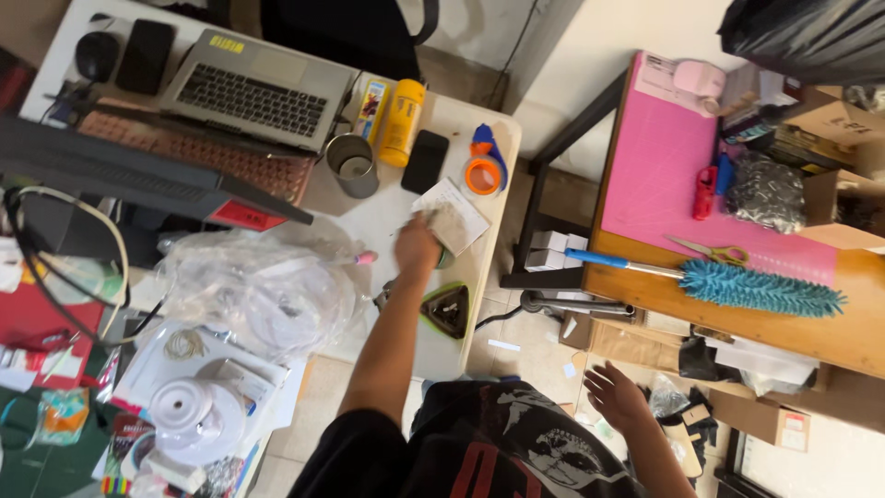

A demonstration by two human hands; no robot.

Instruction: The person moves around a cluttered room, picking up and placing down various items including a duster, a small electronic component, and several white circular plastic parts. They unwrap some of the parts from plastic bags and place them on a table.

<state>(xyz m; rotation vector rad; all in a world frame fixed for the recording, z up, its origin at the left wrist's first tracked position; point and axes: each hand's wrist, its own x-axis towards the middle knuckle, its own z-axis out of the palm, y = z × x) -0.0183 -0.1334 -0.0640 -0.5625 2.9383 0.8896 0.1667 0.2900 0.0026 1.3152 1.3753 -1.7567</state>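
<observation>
My left hand [419, 245] reaches out over the white desk [387, 217] and rests on a small grey pad-like piece [454, 229] that lies on a white paper sheet [459, 198]; the fingers are curled on it. Just beyond stand an orange tape dispenser [483, 172], a black phone [426, 160] and a metal cup [353, 164]. A dark triangular object with a green edge [449, 309] lies under my forearm. My right hand [616, 395] hangs open and empty above the floor, fingers spread, near a cardboard box [772, 420].
A laptop [251, 90], a yellow bottle [403, 121] and crumpled clear plastic [258, 286] crowd the desk. To the right stands a wooden table with a pink mat [659, 157], a blue duster [747, 284], scissors [710, 249] and boxes. Scraps lie on the floor between.
</observation>
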